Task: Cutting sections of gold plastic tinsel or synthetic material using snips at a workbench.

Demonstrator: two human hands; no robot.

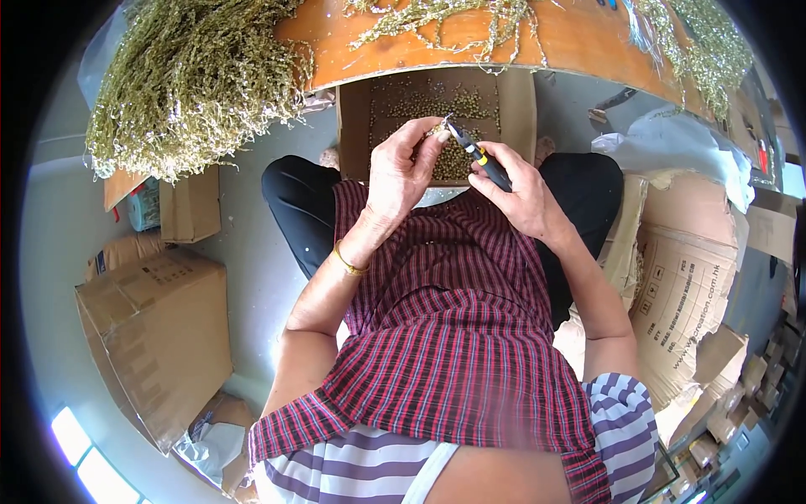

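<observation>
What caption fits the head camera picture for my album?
Over a cardboard box of small golden beads, the right hand holds black pliers close to the left hand.

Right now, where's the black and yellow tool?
In the head view, upper centre, the tool is in the right hand, its tip beside the left hand, over the open cardboard box.

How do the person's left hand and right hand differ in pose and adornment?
The right hand grips dark, yellow-banded pliers; the left hand makes a pinch beside their tip, on what is too small to tell. The left hand has a gold-coloured bracelet at its wrist; the right hand has none. Both are ungloved and close together near the open cardboard box of small gold pieces.
</observation>
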